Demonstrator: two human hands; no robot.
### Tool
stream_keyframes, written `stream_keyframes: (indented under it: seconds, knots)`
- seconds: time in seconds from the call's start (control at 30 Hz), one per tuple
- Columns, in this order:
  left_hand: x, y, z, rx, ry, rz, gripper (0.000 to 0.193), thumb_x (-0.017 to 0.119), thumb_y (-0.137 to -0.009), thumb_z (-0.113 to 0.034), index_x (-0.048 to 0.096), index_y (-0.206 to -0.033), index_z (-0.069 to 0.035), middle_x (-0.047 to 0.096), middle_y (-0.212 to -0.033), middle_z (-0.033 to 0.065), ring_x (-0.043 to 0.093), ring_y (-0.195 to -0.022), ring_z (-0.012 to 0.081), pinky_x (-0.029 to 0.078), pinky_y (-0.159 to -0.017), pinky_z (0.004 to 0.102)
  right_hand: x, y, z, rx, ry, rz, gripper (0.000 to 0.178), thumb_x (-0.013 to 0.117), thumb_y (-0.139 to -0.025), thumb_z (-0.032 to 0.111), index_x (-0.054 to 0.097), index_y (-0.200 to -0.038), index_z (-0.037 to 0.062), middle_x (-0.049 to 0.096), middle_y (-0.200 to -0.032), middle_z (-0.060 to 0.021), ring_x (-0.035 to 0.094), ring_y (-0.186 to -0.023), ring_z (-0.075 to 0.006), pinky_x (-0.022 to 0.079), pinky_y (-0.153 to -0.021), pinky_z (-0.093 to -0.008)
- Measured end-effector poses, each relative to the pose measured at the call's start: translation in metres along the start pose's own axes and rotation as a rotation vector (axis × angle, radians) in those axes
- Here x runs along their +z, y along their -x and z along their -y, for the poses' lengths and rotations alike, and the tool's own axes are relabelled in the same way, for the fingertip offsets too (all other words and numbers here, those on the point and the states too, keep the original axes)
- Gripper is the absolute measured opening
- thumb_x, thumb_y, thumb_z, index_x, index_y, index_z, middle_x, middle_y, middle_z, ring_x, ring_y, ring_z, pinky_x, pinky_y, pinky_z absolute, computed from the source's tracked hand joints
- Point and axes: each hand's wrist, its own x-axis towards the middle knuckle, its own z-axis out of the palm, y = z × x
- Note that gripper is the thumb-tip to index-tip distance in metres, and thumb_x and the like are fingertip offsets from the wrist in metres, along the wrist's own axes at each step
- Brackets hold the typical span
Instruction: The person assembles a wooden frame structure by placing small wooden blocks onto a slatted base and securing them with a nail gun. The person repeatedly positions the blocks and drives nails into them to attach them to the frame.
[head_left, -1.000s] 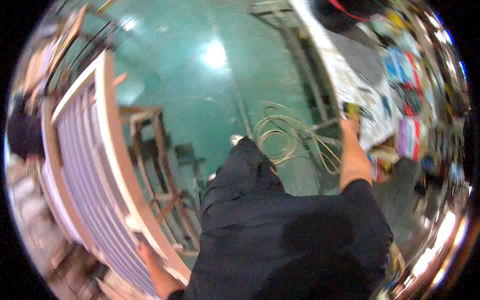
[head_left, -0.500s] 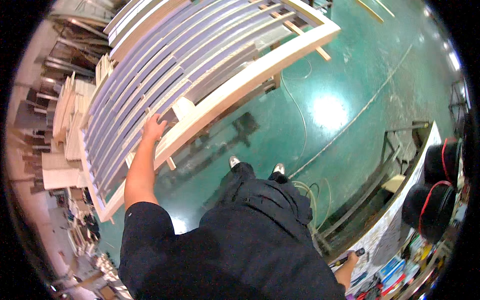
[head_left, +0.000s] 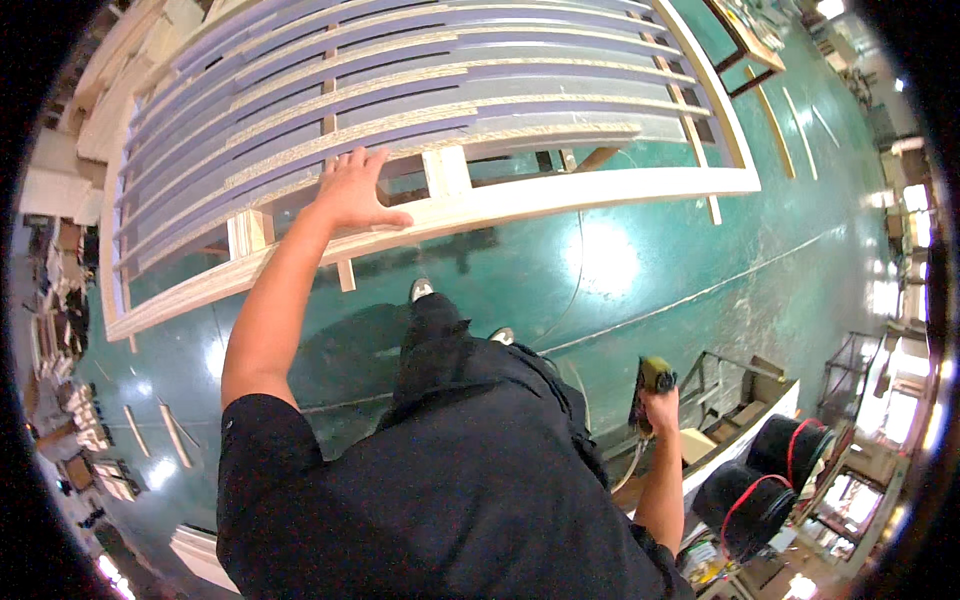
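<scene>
One slatted wooden frame (head_left: 420,130) is lying with its long axis running left to right, standing above the green floor (head_left: 640,260). The left hand (head_left: 352,190) is resting flat and spread on its near rail. The right hand (head_left: 660,408) is hanging low, clenching one yellow-topped power tool (head_left: 652,378).

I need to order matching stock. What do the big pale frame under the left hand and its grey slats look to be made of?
The pale slatted frame looks like bare, unfinished light wood, matte and cream-coloured. The grey slats appear to be board with a smooth grey-purple face; their edges show a speckled tan core, perhaps particleboard. The left hand rests on the frame.
</scene>
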Motion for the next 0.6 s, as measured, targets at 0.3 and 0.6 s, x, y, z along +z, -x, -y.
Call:
stream_keyframes:
  seconds: [0.3, 0.6]
  knots:
    - [-0.008, 0.001, 0.009, 0.154, 0.046, 0.135, 0.152, 0.091, -0.048, -0.071, 0.02, -0.161, 0.001, 0.032, -0.162, 0.0188, 0.03, -0.151, 0.0369, 0.027, -0.115, 0.0662, 0.033, -0.029, 0.382, -0.748, 0.64, 0.409, 0.055, 0.074, -0.076, -0.001, 0.056, -0.128, 0.0017, 0.06, -0.113, -0.0144, 0.06, -0.107, -0.0286, 0.048, -0.096, -0.0368]
    - [0.004, -0.002, 0.019, 0.208, 0.119, 0.076, 0.144, 0.088, -0.051, -0.072, 0.019, -0.165, -0.016, 0.035, -0.157, 0.0209, 0.035, -0.145, 0.0434, 0.022, -0.116, 0.0704, 0.149, -0.066, 0.553, -1.016, 0.865, 0.776, 0.054, 0.078, -0.077, 0.006, 0.063, -0.129, 0.0042, 0.072, -0.113, -0.0191, 0.07, -0.108, -0.0335, 0.054, -0.094, -0.0398]
